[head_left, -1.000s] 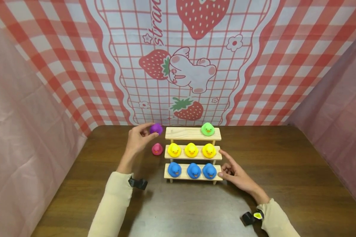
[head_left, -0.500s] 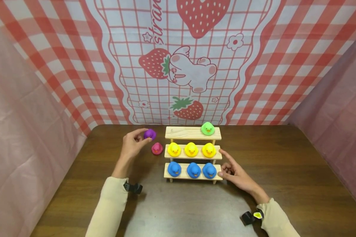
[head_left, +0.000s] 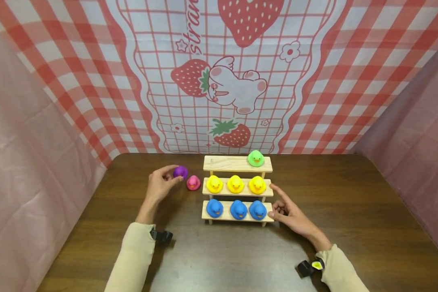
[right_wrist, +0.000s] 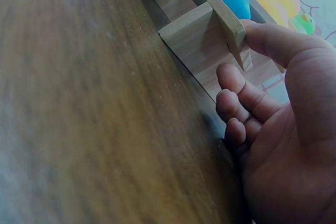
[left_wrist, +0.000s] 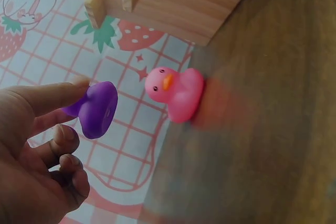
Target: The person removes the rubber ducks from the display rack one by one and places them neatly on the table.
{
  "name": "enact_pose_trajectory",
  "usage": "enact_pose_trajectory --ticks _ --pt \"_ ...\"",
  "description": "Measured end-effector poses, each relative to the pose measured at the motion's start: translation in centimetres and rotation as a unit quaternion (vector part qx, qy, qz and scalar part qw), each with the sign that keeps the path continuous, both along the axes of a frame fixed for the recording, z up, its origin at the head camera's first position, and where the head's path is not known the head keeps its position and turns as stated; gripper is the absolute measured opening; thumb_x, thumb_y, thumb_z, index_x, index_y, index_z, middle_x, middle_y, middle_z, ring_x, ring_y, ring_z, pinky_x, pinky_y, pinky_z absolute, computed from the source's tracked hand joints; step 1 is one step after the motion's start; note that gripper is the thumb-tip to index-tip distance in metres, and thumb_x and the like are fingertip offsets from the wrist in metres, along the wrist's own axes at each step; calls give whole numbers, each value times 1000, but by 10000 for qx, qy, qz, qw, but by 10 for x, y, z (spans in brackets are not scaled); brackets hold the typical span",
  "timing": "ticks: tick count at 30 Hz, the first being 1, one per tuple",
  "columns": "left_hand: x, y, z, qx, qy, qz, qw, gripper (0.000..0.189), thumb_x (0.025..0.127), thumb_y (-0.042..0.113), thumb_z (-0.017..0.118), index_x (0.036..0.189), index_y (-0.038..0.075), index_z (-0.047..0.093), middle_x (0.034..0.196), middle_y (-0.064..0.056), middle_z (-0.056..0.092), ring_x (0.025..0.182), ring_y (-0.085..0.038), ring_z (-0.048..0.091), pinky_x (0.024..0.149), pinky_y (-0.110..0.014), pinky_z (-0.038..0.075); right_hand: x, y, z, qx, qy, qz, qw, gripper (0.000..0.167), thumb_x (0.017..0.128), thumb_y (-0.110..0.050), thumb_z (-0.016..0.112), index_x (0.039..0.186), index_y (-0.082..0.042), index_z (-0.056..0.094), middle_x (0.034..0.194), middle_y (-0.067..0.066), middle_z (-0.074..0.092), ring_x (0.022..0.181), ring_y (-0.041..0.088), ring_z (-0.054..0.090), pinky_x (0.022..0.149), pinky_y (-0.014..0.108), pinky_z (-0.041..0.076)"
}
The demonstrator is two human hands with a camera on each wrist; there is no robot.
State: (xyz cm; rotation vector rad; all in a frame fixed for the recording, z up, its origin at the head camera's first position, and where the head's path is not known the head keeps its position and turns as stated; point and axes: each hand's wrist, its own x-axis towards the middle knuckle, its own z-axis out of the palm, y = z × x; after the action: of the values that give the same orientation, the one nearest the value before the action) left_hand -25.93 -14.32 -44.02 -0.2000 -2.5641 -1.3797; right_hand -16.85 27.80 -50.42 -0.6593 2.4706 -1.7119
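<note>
Nine toy ducks, in all. One purple duck point(left_wrist: 100, 111), pinched in the thumb and fingers of the left hand point(head_left: 160, 184), near and apart from one pink duck point(head_left: 193, 183) on the brown surface point(head_left: 336, 194), left of the rack. One three-tier wooden rack point(head_left: 224, 164): top, one green duck point(head_left: 256, 158) at right; middle, three yellow ducks point(head_left: 235, 185); bottom, three blue ducks point(head_left: 238, 210). One right hand point(head_left: 291, 213), partly open, gripping no duck; thumb touching the bottom tier's right end, index finger extended at the middle tier's.
</note>
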Motion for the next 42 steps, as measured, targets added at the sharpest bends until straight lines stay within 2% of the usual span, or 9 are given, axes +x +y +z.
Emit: enact_pose_trajectory --ticks 16,24,32,42 --pt "0 -8 -20 -83 -96 -11 9999 41 78 12 84 116 2 73 57 5 46 51 -4 38 51 -21 33 -1 0 0 27 45 -6 10000 80 95 0 63 160 -12 17 79 4 55 67 3 47 57 26 39" --pt "0 -9 -29 -10 237 -60 9997 37 75 11 82 110 0 73 56 8 45 50 -2 37 49 -22 31 -1 1 -1 -11 140 27 9999 80 94 2 62 159 -11 18 80 2 55 67 1 47 56 26 40" --pt "-4 -12 -36 -219 -398 -18 9990 39 79 13 84 116 4 73 57 5 46 50 -4 38 49 -21 31 -1 0 1 -34 180 47 9998 80 94 2 62 159 -10 18 79 3 55 66 2 47 55 26 40" --pt "-6 -14 -41 -186 -603 -43 9980 41 81 13 82 119 4 72 56 4 46 49 -4 38 47 -21 31 -1 -1 1 -60 170 58 9998 80 94 2 62 159 -9 18 78 2 55 65 1 47 54 26 40"
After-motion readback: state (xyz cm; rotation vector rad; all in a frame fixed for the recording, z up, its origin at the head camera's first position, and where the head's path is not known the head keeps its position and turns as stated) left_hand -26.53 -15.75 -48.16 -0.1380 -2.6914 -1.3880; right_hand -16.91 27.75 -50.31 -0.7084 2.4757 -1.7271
